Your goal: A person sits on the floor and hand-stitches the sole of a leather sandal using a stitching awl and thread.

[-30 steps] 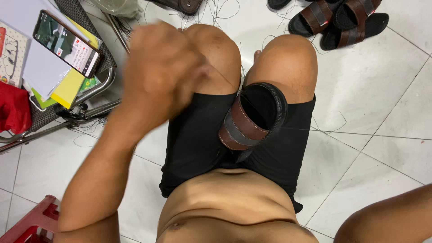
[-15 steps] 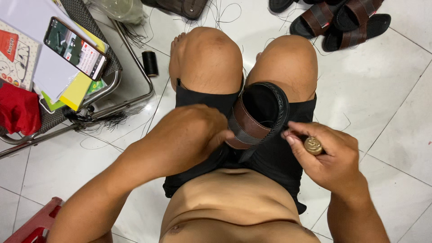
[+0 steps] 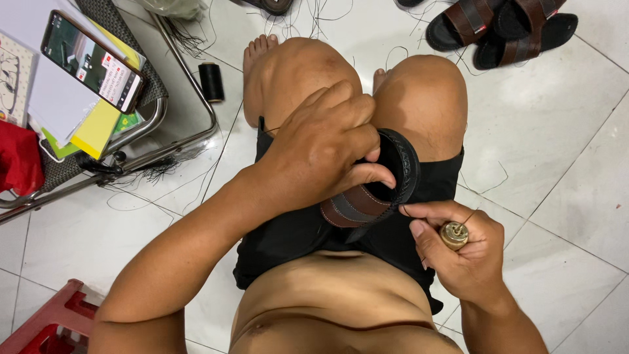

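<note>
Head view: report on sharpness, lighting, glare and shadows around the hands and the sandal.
Head view: sharp, with no motion blur on the left hand, right hand or sandal; light is even and soft; faint sheen on the white floor tiles; shadows stay weak, darkest inside the sandal's strap; wide-angle stretch toward the edges.

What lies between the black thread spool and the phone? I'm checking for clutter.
In the head view, the chair's metal tube frame runs between spool and phone.

I sit over a white tiled floor (image 3: 557,131) strewn with loose black threads. A metal-framed chair (image 3: 177,141) stands upper left, a red plastic stool (image 3: 46,324) lower left.
</note>
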